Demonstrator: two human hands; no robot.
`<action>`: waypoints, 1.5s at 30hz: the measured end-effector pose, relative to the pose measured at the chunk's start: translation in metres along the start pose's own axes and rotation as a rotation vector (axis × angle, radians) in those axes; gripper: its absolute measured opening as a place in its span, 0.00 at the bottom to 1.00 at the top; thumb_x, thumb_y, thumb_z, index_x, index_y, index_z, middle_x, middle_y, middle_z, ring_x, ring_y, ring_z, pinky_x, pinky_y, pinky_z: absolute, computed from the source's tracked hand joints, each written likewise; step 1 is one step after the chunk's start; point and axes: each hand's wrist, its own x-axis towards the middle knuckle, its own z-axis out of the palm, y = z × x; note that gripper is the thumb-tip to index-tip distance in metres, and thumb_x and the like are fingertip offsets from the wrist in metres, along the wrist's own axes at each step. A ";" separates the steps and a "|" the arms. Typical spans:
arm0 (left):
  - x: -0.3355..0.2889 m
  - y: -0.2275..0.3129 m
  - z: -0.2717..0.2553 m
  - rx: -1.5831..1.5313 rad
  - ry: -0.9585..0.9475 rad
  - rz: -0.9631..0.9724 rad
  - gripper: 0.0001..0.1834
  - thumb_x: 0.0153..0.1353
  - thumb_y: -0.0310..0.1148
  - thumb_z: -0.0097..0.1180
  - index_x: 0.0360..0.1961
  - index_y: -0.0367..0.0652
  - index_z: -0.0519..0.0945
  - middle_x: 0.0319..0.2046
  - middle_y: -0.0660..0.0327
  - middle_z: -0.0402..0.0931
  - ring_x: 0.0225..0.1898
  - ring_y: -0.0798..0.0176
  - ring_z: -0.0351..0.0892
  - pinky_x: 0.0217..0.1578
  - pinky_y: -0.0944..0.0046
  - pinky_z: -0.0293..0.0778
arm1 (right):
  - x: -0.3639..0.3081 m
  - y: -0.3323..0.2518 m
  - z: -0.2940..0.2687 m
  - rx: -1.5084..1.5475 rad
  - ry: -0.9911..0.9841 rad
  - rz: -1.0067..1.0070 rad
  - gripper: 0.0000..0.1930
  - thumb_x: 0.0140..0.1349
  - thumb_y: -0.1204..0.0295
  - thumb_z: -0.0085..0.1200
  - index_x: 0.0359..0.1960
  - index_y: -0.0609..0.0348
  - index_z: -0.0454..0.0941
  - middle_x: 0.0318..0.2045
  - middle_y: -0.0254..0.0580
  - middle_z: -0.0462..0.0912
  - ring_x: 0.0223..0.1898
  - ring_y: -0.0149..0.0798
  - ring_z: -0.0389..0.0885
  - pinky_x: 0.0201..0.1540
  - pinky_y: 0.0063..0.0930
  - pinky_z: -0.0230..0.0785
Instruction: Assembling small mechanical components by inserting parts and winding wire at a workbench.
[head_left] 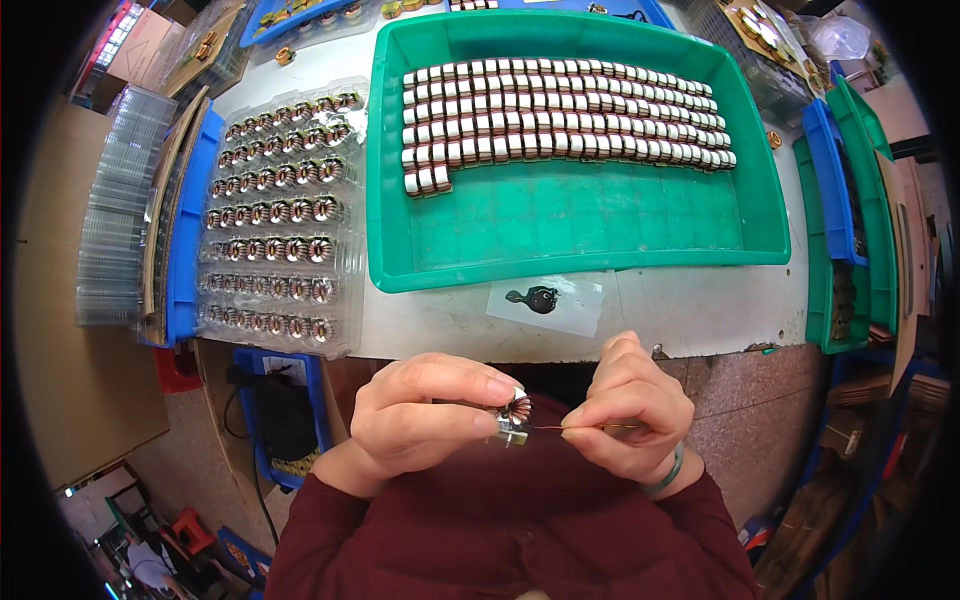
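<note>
Both hands are busy just off the near edge of the table (430, 335), in front of a maroon top (520, 540). The left hand (425, 410) pinches a wound ring coil (517, 405) with a small pale base (514, 437) between thumb and fingers. At three o'clock from the coil, the right hand (632, 408) grips a thin copper wire (548, 428) that runs toward it; I can't tell whether the two are joined. A green band (665, 472) circles that wrist.

Around twelve o'clock from the hands lies a paper slip (582, 312) with a black mark, and beyond it a big green bin (600, 262) holding five long rows of white-topped parts (560, 122) plus a short row of three. At ten o'clock sits a clear tray (347, 270) filled with similar coils (265, 212), and at two o'clock stand blue and green crates (828, 180)
</note>
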 end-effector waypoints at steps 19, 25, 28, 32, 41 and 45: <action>-0.001 0.000 0.002 -0.077 -0.008 -0.049 0.05 0.50 0.19 0.58 0.30 0.37 0.77 0.38 0.53 0.77 0.35 0.55 0.80 0.35 0.63 0.80 | 0.002 0.001 -0.002 0.019 0.007 -0.006 0.09 0.41 0.80 0.64 0.26 0.54 0.80 0.22 0.26 0.75 0.21 0.25 0.66 0.34 0.17 0.57; 0.000 0.000 0.002 -0.075 -0.018 -0.045 0.06 0.50 0.19 0.58 0.30 0.37 0.77 0.38 0.53 0.76 0.35 0.55 0.80 0.35 0.63 0.80 | 0.000 0.001 -0.002 0.000 0.002 0.006 0.08 0.42 0.79 0.63 0.25 0.54 0.79 0.21 0.27 0.75 0.21 0.25 0.65 0.34 0.19 0.57; -0.001 -0.001 0.002 -0.059 -0.036 -0.049 0.06 0.50 0.18 0.58 0.31 0.37 0.77 0.38 0.53 0.76 0.35 0.55 0.80 0.35 0.63 0.80 | -0.001 -0.001 -0.001 -0.021 0.017 0.038 0.05 0.41 0.76 0.62 0.20 0.53 0.78 0.20 0.28 0.72 0.21 0.27 0.63 0.32 0.24 0.55; -0.003 -0.002 0.002 -0.057 -0.034 -0.049 0.06 0.50 0.19 0.58 0.31 0.38 0.77 0.38 0.53 0.77 0.35 0.55 0.80 0.35 0.63 0.80 | -0.002 -0.001 -0.002 -0.034 0.009 0.030 0.05 0.41 0.77 0.62 0.20 0.53 0.78 0.20 0.28 0.72 0.21 0.27 0.63 0.32 0.24 0.55; -0.002 -0.001 0.003 -0.052 -0.023 -0.077 0.07 0.50 0.18 0.58 0.31 0.38 0.77 0.38 0.54 0.76 0.36 0.55 0.80 0.36 0.64 0.80 | -0.005 0.002 -0.005 0.013 -0.005 0.027 0.07 0.40 0.78 0.63 0.22 0.53 0.79 0.20 0.27 0.73 0.21 0.26 0.64 0.33 0.20 0.56; -0.003 -0.001 0.003 -0.070 -0.013 -0.093 0.08 0.49 0.18 0.58 0.31 0.38 0.77 0.39 0.54 0.76 0.36 0.55 0.80 0.36 0.64 0.80 | -0.005 0.003 -0.006 0.045 0.011 0.017 0.09 0.41 0.79 0.64 0.25 0.53 0.80 0.21 0.25 0.74 0.21 0.24 0.65 0.33 0.18 0.56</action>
